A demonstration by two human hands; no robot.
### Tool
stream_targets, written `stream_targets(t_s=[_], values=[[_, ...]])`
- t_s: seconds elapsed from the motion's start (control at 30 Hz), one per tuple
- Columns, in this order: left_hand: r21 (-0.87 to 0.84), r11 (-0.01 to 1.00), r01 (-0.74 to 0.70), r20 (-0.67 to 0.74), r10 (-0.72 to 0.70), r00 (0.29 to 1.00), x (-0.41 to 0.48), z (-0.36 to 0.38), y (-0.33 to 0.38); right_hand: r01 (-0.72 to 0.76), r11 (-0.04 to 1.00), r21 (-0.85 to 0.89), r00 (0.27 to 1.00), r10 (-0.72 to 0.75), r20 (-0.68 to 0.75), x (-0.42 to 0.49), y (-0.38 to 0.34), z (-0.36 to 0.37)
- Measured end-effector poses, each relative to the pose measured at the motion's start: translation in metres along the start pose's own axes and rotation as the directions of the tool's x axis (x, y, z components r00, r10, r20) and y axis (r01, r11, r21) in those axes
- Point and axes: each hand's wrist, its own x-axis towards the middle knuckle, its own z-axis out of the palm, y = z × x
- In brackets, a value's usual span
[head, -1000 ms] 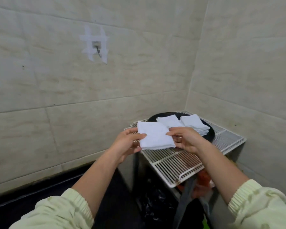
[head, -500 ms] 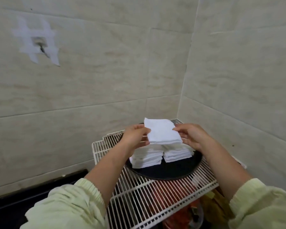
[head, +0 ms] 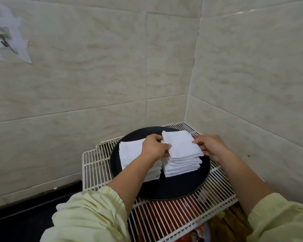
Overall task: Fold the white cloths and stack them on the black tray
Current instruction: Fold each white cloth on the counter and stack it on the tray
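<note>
A round black tray sits on a white wire rack. Two stacks of folded white cloths stand on it: the left stack and the right stack. A folded white cloth lies on top of the right stack. My left hand pinches its left edge and my right hand pinches its right edge. My left forearm covers part of the left stack.
The white wire rack stands in a corner of tiled walls. Red and brown items show beneath its bars. A taped hook is on the left wall. Dark floor lies at lower left.
Both hands have carried the folded cloth over the tray and lowered it onto the right stack. The camera has come closer and looks further down.
</note>
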Motion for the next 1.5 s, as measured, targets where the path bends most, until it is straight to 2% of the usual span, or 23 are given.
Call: stream_targets(t_s=[0.2, 0.37, 0.47, 0.57, 0.63, 0.7, 0.83, 0.93, 1.1, 1.3, 1.5], values=[[0.118, 0.993, 0.009, -0.021, -0.007, 1.000, 0.005, 0.004, -0.008, -0.012, 0.991, -0.133, 1.000, 0.010, -0.015, 0.005, 0.008, 0.003], [0.336, 0.940, -0.063, -0.062, 0.089, 0.994, 0.007, 0.004, -0.007, 0.049, 0.962, -0.270, 0.998, -0.059, -0.027, 0.007, 0.012, 0.006], [0.360, 0.928, -0.093, -0.057, 0.121, 0.991, 0.007, -0.002, -0.006, 0.125, 0.871, -0.474, 0.982, -0.177, -0.065, 0.001, 0.007, 0.012], [0.338, 0.928, -0.160, -0.075, 0.196, 0.978, 0.004, -0.016, -0.003, 0.241, 0.739, -0.630, 0.921, -0.378, -0.090, -0.010, -0.004, 0.024], [0.360, 0.902, -0.239, -0.119, 0.298, 0.947, -0.002, -0.034, 0.000, 0.347, 0.698, -0.627, 0.880, -0.474, -0.041, -0.022, -0.013, 0.043], [0.413, 0.865, -0.285, -0.188, 0.387, 0.903, -0.011, -0.055, 0.000, 0.421, 0.687, -0.592, 0.867, -0.497, 0.039, -0.035, -0.019, 0.067], [0.488, 0.830, -0.269, -0.327, 0.459, 0.826, -0.033, -0.114, -0.016, 0.539, 0.647, -0.540, 0.833, -0.504, 0.227, -0.070, -0.023, 0.133], [0.529, 0.823, -0.207, -0.378, 0.447, 0.811, -0.061, -0.171, -0.037, 0.623, 0.558, -0.548, 0.781, -0.482, 0.396, -0.102, -0.019, 0.191], [0.558, 0.829, 0.036, -0.549, 0.336, 0.765, -0.138, -0.294, -0.096, 0.769, 0.345, -0.538, 0.638, -0.386, 0.666, -0.180, 0.009, 0.306], [0.525, 0.790, 0.317, -0.723, 0.219, 0.655, -0.267, -0.424, -0.176, 0.859, 0.282, -0.427, 0.497, -0.259, 0.829, -0.298, 0.076, 0.430], [0.427, 0.752, 0.502, -0.850, 0.145, 0.506, -0.407, -0.513, -0.246, 0.946, 0.181, -0.268, 0.303, -0.200, 0.932, -0.427, 0.141, 0.535]])
